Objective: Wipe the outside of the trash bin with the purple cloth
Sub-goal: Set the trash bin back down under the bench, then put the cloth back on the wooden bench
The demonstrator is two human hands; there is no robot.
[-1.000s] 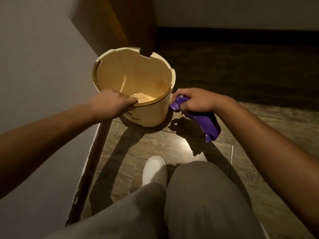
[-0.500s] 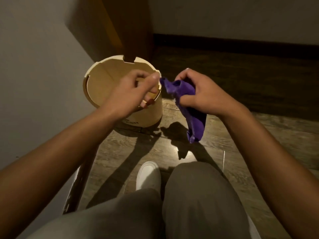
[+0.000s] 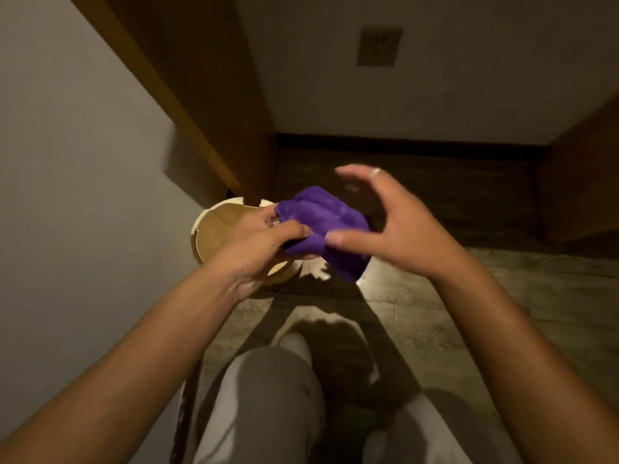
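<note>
A bunched purple cloth (image 3: 321,222) hangs in the air between my hands, above the floor. My left hand (image 3: 264,242) grips its left side with closed fingers. My right hand (image 3: 392,229) is beside it with fingers spread and curved, thumb tip touching the cloth's right edge. The cream trash bin (image 3: 214,229) stands upright on the floor below and behind my left hand, partly hidden by it; its open top and notched rim show.
A pale wall (image 3: 83,195) runs along the left, close to the bin. A wooden panel (image 3: 201,95) rises behind the bin. A wall socket (image 3: 378,45) sits on the far wall. Wood-look floor (image 3: 502,296) spreads right. My legs in grey trousers (image 3: 264,403) are below.
My left hand left the bin rim and took hold of the cloth. My right hand opened its grip on the cloth. The view tilted upward, so the bin appears lower and smaller.
</note>
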